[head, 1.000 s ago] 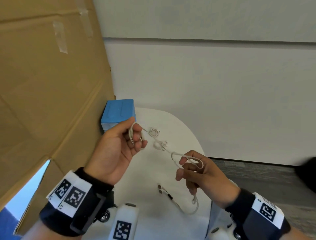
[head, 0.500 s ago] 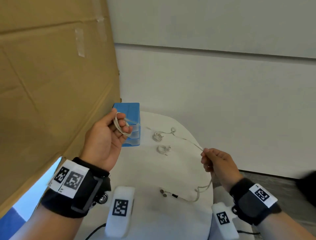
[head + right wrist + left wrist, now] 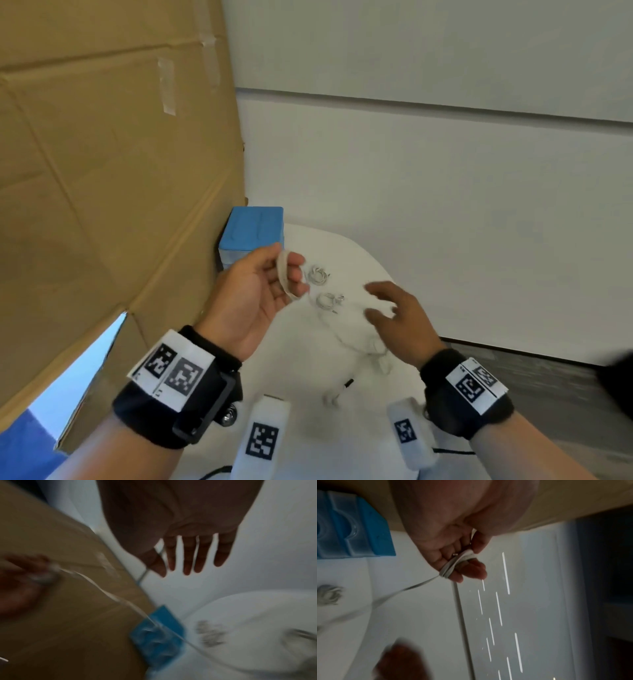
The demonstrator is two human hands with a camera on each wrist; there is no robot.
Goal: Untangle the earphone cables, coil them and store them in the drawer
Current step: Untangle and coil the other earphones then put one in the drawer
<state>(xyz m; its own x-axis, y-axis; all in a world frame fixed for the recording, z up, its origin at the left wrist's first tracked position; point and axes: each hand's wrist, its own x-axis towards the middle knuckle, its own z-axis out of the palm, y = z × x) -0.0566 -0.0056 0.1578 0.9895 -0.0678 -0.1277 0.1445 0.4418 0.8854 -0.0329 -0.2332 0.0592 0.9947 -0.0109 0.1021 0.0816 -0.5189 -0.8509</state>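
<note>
My left hand (image 3: 291, 274) is raised over the white round table (image 3: 342, 246) and holds a white earphone cable (image 3: 286, 277) looped round its fingers. In the left wrist view the coil (image 3: 453, 563) is pinched under the thumb. Its loose tail (image 3: 419, 584) runs off toward the table and ends in a plug (image 3: 339, 390) near the table's front. My right hand (image 3: 376, 305) hovers to the right, fingers (image 3: 188, 554) straight and spread, holding nothing. Two coiled earphones (image 3: 317, 275) (image 3: 329, 301) lie on the table between my hands. The blue drawer box (image 3: 253, 233) stands behind my left hand.
A big cardboard sheet (image 3: 102, 171) leans along the left side, touching the drawer box. A white wall stands behind the table. Two white tagged devices (image 3: 263, 442) (image 3: 407, 435) lie at the table's front edge. Grey floor (image 3: 548, 387) shows to the right.
My right hand has let go of the cable and opened, moving in toward the left hand. The left hand keeps the coil and has shifted right, in front of the drawer box.
</note>
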